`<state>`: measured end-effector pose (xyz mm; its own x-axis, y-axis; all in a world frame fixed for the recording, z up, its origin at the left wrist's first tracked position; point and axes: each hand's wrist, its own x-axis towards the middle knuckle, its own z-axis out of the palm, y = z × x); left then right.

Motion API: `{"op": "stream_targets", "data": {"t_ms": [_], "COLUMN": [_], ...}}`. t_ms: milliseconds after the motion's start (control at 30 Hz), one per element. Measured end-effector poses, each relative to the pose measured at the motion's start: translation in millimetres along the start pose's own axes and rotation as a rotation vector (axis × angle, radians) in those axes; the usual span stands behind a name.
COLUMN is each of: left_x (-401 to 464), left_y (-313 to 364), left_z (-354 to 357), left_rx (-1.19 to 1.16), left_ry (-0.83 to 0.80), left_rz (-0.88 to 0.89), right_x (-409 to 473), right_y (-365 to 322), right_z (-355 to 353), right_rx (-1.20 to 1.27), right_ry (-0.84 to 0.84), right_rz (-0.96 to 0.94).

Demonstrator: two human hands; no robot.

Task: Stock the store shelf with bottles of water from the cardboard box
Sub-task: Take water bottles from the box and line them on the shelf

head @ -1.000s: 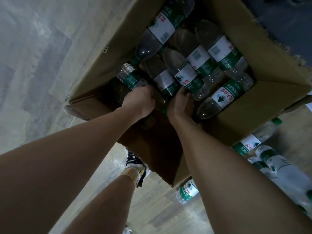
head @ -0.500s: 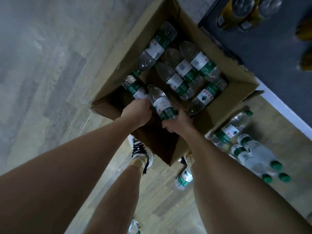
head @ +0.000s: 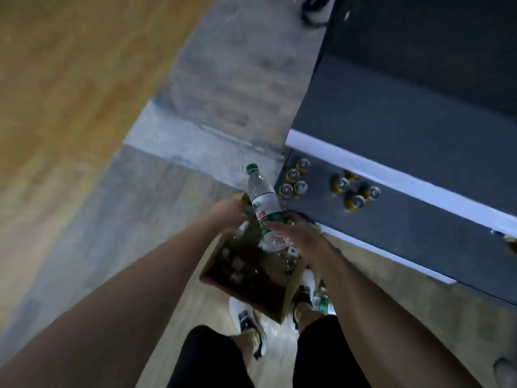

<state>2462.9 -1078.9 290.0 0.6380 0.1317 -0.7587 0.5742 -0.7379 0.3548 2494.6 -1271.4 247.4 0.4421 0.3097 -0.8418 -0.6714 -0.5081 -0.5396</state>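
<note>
Clear plastic, ribbed and faintly crinkled, makes up the bottle [head: 264, 204] I hold up, its green cap [head: 251, 168] pointing away from me and a white-and-green label wrapped round its middle with a bit of red print. My right hand [head: 293, 233] curls round its lower half, fingers across the label's green band. The bottle sits above the open box [head: 251, 275], between my two hands and just short of the dark shelf [head: 419, 219]. My left hand [head: 226, 215] is beside the bottle, at the box's far edge; blur and the bottle hide its fingers, so I cannot tell whether it grips anything. More bottles show dimly inside the box. On the shelf stand two small groups of yellow cans [head: 296, 180], seen from above. Below, my shoes [head: 247, 320] stand on the wooden floor [head: 70, 79], either side of the box's near corner.
</note>
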Motion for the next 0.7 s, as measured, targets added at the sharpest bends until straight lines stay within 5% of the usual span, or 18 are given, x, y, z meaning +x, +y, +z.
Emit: {"op": "stream_targets", "data": {"t_ms": [333,533,700], "left_x": [-201.7,-300.0,-327.0], "left_y": [105.3,198.7,264.6], "left_z": [-202.7,-262.5,-272.3], "left_rx": [-0.35,-0.649,-0.727], "left_ry": [0.185,0.152,0.224], "left_rz": [0.325,0.723,0.855], "right_x": [-221.2,-323.3,-372.5], "right_y": [-187.4,-251.0,-281.0], "right_z": [-5.5,-32.6,-52.3], "right_rx": [0.082,0.147,0.168], "right_ry": [0.045,0.074,0.031], "right_rz": [-0.545,-0.756,-0.834]}}
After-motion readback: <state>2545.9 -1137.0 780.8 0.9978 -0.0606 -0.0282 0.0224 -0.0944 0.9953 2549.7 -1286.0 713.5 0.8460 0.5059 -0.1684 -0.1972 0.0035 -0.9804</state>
